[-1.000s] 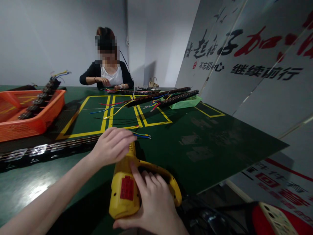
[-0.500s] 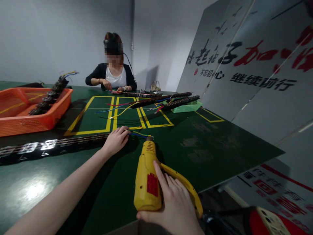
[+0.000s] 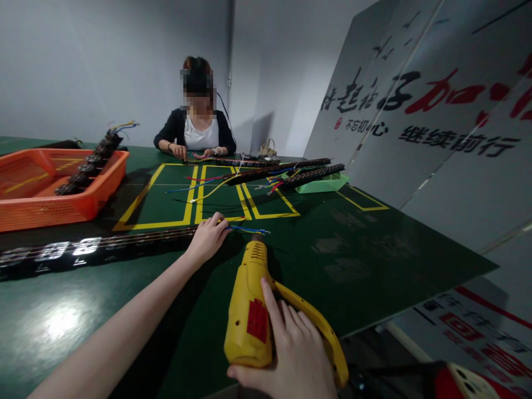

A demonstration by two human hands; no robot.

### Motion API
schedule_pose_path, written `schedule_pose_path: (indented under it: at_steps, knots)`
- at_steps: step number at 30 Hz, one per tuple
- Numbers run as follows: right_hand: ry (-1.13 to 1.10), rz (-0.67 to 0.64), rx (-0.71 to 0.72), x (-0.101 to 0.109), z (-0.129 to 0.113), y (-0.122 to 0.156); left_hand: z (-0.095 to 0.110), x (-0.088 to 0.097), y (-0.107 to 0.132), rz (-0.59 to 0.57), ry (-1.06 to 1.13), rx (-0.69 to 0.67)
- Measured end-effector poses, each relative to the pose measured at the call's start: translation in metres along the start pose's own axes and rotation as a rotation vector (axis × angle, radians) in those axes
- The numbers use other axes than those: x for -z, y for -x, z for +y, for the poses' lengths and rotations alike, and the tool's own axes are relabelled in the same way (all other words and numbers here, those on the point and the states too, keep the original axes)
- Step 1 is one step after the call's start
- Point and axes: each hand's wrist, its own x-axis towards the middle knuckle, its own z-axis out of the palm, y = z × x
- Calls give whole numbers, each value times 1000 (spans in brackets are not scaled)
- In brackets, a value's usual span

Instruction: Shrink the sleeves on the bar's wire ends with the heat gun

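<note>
My right hand (image 3: 291,349) is wrapped round a yellow heat gun (image 3: 247,310), its index finger lying along the housing. The gun's dark nozzle points away from me, just below the metal-tipped ends of some wires (image 3: 251,230). Those wires, mostly blue with some yellow, come out of my left hand (image 3: 210,238), whose fingers are closed on them. A long black wiring harness (image 3: 124,244) with shiny patches runs leftward from my left hand along the green table (image 3: 187,327). Whether the nozzle touches the wires I cannot tell.
An orange basket (image 3: 87,205) with a dark harness (image 3: 89,166) leaning in it stands at the left. Further harnesses (image 3: 286,169) lie over a green tray (image 3: 322,183). Across the table sits a person (image 3: 199,133) handling wires. Yellow tape (image 3: 153,225) marks rectangles. A lettered panel (image 3: 415,111) borders the right.
My left hand and the wires have shifted slightly right, and the wire ends now lie just above the nozzle. The heat gun has tilted a little. The whole view has moved slightly.
</note>
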Motion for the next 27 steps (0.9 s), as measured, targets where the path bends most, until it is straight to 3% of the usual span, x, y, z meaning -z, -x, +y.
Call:
schedule_pose_path:
  at_steps: [5, 12, 19, 27]
  knots:
    - [21, 77, 78, -9, -5, 6, 1, 0, -1, 17, 73, 25]
    - [-36, 66, 110, -12, -21, -3, 1, -1, -1, 1, 33, 31]
    - [-106, -26, 128, -9, -34, -12, -7, 0, 2, 1, 150, -10]
    - [-128, -88, 113, -6, -36, -17, -5, 6, 4, 18, 47, -16]
